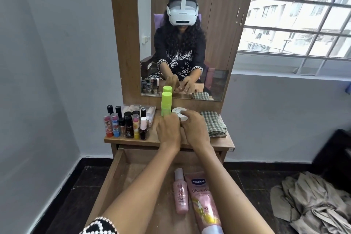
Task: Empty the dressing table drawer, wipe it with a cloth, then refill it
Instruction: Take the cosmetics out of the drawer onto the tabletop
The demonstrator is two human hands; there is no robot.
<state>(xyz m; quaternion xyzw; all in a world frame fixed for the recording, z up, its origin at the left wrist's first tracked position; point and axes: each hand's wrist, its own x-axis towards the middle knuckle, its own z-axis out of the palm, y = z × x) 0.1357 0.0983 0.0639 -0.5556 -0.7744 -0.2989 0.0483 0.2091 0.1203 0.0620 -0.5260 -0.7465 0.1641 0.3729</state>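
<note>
Pink squeeze tube (pixel 206 203) and pink pump bottle (pixel 180 192) laid in near open wooden drawer (pixel 114 173). Farther, round white jar (pixel 179 113) gripped by right hand (pixel 195 129); left hand (pixel 168 131) fingers curled at tall green bottle (pixel 166 103), hold unclear.

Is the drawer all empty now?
No. The open drawer still holds a pink bottle and a Vaseline tube, both lying flat.

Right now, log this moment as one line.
stage: emptying | drawer: open, two bottles inside | left hand: at green bottle | right hand: holds white jar | cloth: on tabletop
</note>
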